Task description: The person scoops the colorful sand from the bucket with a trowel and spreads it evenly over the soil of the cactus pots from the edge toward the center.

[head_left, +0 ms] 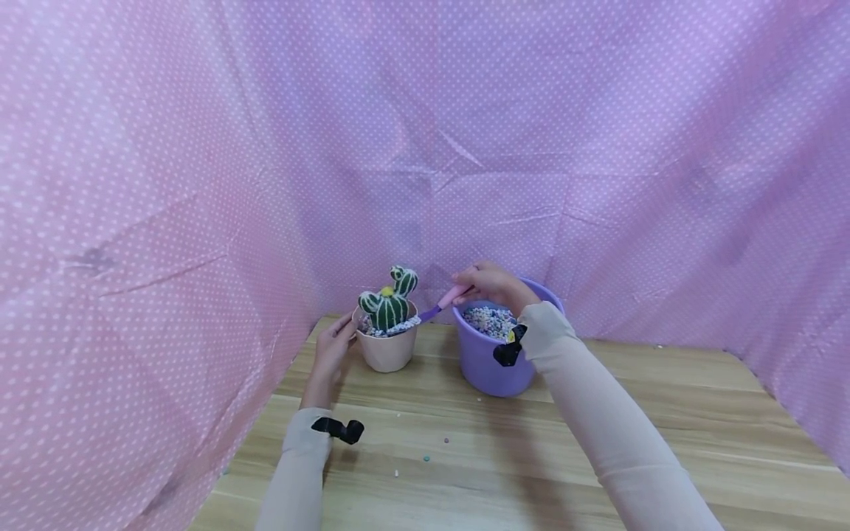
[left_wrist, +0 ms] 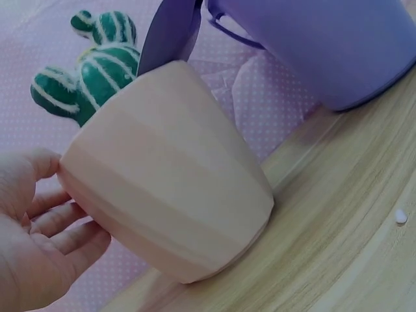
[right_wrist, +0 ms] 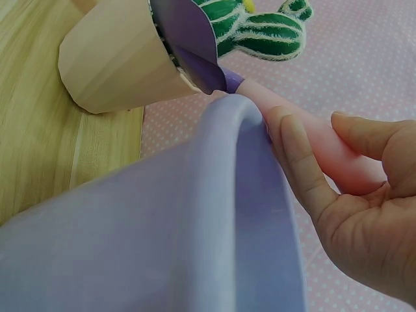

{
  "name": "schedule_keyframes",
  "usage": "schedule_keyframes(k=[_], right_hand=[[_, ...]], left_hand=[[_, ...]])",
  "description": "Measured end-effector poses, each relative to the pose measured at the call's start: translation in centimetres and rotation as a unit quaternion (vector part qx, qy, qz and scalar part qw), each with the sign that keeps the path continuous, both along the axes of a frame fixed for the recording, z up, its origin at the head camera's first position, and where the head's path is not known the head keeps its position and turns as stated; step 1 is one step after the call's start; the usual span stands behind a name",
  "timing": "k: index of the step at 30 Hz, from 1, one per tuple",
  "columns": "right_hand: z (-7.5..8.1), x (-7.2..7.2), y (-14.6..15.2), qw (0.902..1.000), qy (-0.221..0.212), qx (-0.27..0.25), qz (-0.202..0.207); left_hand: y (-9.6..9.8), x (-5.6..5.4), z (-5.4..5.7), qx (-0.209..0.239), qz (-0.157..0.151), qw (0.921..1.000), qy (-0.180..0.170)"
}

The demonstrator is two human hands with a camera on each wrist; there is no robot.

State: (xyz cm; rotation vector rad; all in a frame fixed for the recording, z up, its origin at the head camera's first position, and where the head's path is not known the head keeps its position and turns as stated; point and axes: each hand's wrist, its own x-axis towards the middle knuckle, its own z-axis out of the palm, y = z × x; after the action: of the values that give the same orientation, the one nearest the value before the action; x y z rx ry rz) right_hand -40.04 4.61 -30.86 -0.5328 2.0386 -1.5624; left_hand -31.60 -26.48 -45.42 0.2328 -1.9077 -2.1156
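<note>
While right grip holds purple trowel by pink handle | left grip loosely touches faceted peach pot

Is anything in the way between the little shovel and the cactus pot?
Nothing visible is in the way: the right hand holds the shovel, and its blade reaches over the rim of the pot, beside the cactus.

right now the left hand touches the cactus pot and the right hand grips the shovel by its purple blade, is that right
Not quite: the right hand grips the shovel by its pink handle, as the right wrist view shows. The left hand does touch the cactus pot.
</note>
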Motion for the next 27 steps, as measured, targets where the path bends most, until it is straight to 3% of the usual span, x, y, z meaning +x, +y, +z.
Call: schedule_keyframes(k=[7, 13, 27], right_hand=[[0.03, 0.02, 0.05, 0.9998, -0.003, -0.001, 0.018], [0.15, 0.06, -0.02, 0.9999, -0.003, -0.001, 0.016], [0.17, 0.06, -0.06, 0.9999, 0.004, 0.009, 0.003]], left_hand=[[0.2, 0.87, 0.67, -0.005, -0.008, 0.9999, -0.012], [-0.12, 0.46, 0.0, -0.009, -0.005, 0.9999, -0.01], [-0.19, 0.36, -0.12, 0.0, -0.014, 0.9998, -0.012]])
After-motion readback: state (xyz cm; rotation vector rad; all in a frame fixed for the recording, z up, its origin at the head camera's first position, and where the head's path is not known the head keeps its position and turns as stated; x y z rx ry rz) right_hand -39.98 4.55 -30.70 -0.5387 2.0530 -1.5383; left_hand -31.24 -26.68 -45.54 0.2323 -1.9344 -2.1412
